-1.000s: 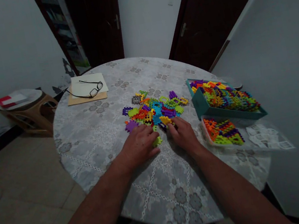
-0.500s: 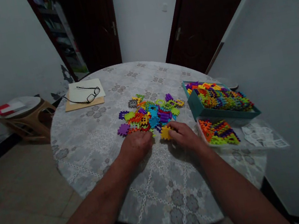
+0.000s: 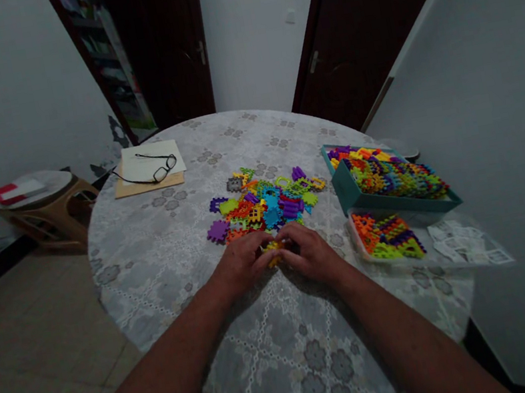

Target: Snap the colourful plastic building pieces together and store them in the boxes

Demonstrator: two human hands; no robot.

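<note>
Both of my hands meet over the near edge of a pile of colourful plastic building pieces (image 3: 271, 205). Between their fingertips is a yellow notched building piece (image 3: 273, 254), partly covered by the fingers. My left hand (image 3: 241, 262) pinches it from the left, and my right hand (image 3: 309, 250) grips it from the right. Whether a second small piece is joined to it cannot be made out. Just beyond my left hand lies a purple square piece (image 3: 218, 231) with toothed edges.
To the right, a teal box (image 3: 389, 198) holds rows of pieces, beside a clear plastic tray (image 3: 358, 244) with more pieces and white parts (image 3: 463, 239). Glasses (image 3: 160, 173) rest on paper at the far left. A stool (image 3: 53, 206) stands left of the round table (image 3: 149, 243).
My right hand has moved left with the yellow piece and met my left hand. The left hand has drawn slightly back from the pile and now grips the yellow piece too.
</note>
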